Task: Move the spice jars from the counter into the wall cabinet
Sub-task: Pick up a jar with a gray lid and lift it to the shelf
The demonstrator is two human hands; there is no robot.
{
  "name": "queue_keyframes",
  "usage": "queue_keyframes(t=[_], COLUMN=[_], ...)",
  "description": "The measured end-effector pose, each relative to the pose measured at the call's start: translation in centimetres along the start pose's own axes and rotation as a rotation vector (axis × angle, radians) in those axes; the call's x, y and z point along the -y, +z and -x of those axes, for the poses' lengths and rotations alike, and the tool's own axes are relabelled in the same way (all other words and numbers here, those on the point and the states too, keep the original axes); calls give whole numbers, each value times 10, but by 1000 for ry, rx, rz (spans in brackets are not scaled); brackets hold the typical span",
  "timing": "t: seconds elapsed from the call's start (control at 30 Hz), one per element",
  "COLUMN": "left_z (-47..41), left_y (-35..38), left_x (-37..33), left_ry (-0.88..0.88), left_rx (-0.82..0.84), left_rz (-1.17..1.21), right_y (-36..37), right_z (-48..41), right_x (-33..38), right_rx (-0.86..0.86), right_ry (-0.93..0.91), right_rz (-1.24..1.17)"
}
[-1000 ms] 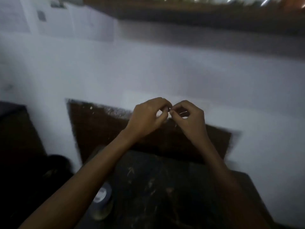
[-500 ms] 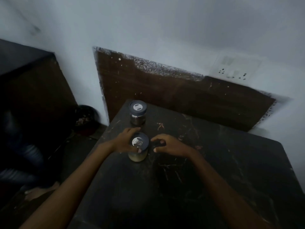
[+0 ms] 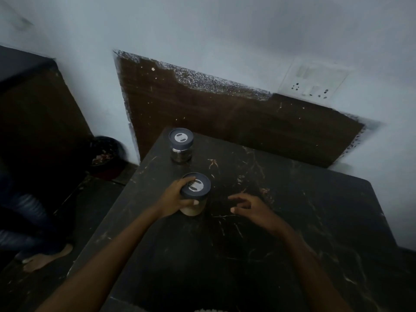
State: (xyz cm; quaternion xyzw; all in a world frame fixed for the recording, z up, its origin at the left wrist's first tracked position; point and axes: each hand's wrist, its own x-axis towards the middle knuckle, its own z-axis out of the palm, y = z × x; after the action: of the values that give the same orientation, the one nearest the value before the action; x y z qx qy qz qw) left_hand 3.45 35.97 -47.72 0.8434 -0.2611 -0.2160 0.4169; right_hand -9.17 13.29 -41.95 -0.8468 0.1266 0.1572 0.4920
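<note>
Two spice jars with dark grey lids stand on the black marble counter (image 3: pixel 270 233). The near jar (image 3: pixel 196 194) holds a pale powder; my left hand (image 3: pixel 175 198) grips it from the left, fingers over the lid's rim and thumb across its front. The far jar (image 3: pixel 181 145), with dark contents, stands alone near the counter's back left corner. My right hand (image 3: pixel 249 207) hovers just right of the near jar with fingers loosely spread, holding nothing. The wall cabinet is out of view.
A dark wooden panel (image 3: pixel 225 118) leans on the white wall behind the counter. A socket plate (image 3: pixel 313 79) is on the wall at upper right. Left of the counter are a dark round bin (image 3: pixel 105 154), dark furniture (image 3: pixel 33 104) and a person's bare foot (image 3: pixel 45 258) on the floor.
The view dropped from the wall to the counter. My left hand has closed round the near jar. My right hand moved off the jar to the right.
</note>
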Motion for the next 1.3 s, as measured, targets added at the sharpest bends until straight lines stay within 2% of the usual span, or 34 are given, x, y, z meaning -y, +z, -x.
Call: queue_keyframes(t=[0.13,0.23,0.4,0.73,0.87,0.97,1.13,1.3], left_z=[3,0,-7,-14,-14,-14,-10,-5], left_y=[8,18,38,71,80,93,113,142], left_x=[-38,-70,-112,-152,-162,-170,-179,-191], left_ry=[38,45,72,66,53,-30,-207,-206], left_rx=[73,94,105,99,120,131,138,109], left_rz=[171,189,133,88,229,451,741,877], right_y=[-8,-10,-22,-44,-43,-41,-44,-40], right_z=[24,39,70,101,103,102,104,103], right_x=[-15,-20,-21,-43,-53,-56,-56,-47], right_rx=[-118,-199,-151,-202,-186,-272,-435,-573], right_ry=[-1,-18,-76,-23,77,84,90,79], right_rz=[-74,-101,-334,-515,-813,-925,-877,-543])
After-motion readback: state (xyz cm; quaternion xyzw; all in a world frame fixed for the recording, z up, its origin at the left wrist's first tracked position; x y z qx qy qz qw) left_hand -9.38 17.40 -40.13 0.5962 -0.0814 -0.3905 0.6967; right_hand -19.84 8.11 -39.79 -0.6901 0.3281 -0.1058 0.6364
